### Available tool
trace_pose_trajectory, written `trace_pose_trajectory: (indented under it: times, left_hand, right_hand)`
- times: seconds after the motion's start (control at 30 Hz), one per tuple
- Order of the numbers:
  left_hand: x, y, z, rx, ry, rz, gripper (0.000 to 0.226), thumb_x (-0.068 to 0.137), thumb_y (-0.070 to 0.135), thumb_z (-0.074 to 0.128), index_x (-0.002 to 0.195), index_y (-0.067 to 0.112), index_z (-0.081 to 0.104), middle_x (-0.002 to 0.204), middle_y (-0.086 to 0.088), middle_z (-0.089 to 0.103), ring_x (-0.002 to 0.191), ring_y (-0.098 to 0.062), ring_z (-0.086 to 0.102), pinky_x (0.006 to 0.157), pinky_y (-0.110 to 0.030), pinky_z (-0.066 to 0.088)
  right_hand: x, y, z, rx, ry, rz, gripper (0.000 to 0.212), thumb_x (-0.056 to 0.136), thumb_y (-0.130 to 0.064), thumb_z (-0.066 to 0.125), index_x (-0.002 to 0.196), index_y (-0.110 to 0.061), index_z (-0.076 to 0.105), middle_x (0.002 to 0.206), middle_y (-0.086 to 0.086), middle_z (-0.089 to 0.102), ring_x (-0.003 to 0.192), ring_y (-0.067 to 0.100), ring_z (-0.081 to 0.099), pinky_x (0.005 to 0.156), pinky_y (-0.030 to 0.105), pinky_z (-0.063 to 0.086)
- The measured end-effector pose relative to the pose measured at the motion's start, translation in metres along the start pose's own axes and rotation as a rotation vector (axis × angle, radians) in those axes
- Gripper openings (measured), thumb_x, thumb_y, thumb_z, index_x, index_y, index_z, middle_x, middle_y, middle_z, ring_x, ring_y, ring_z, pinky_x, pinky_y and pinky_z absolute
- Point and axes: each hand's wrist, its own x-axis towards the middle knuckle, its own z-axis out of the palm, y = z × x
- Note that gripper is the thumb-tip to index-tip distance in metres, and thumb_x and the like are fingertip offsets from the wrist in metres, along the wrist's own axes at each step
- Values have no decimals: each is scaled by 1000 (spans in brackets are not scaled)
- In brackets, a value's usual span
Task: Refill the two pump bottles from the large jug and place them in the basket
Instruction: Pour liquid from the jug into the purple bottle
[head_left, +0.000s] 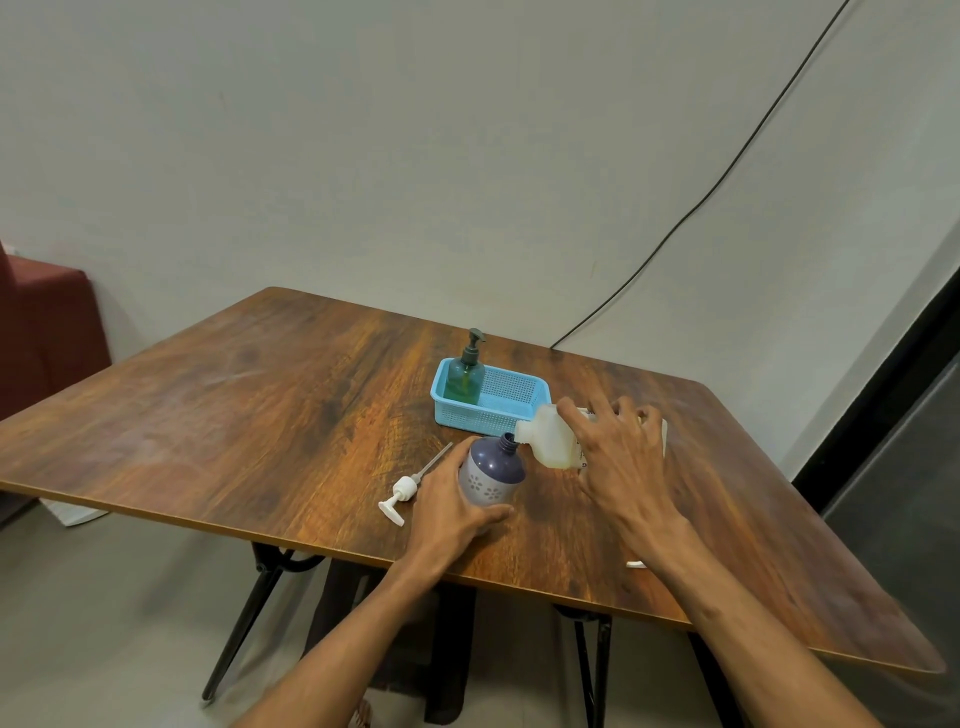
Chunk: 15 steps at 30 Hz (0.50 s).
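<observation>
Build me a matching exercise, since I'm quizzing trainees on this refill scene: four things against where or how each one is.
Things:
1. green pump bottle
2. purple bottle
3. white pump head
4. jug

States:
A. lying loose on the table
B. tipped over, gripped by the right hand
C. standing in the blue basket
D. uncapped, held by the left hand

Pairs: 1-C, 2-D, 3-A, 4-B
</observation>
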Motion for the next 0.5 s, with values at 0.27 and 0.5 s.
trace_pose_trajectory:
  times: [0.27, 0.5]
  left_hand:
    - [0, 1, 0, 11, 3, 8, 91, 54, 52, 89, 134, 37, 49, 122, 18, 62, 112, 1, 59, 97, -34, 54]
    - [-1, 2, 0, 5, 5, 8, 91, 54, 50, 90, 134, 35, 50, 122, 18, 62, 112, 2, 59, 97, -32, 54]
  right_hand:
    - [-3, 1, 2, -26, 44, -11, 87, 43, -22, 95, 120, -23, 55, 107, 14, 65, 86, 37, 62, 73, 54, 50]
    - [-1, 2, 4, -38, 63, -19, 88, 44, -22, 94, 122, -23, 54, 107, 14, 64, 87, 37, 61, 74, 53, 49]
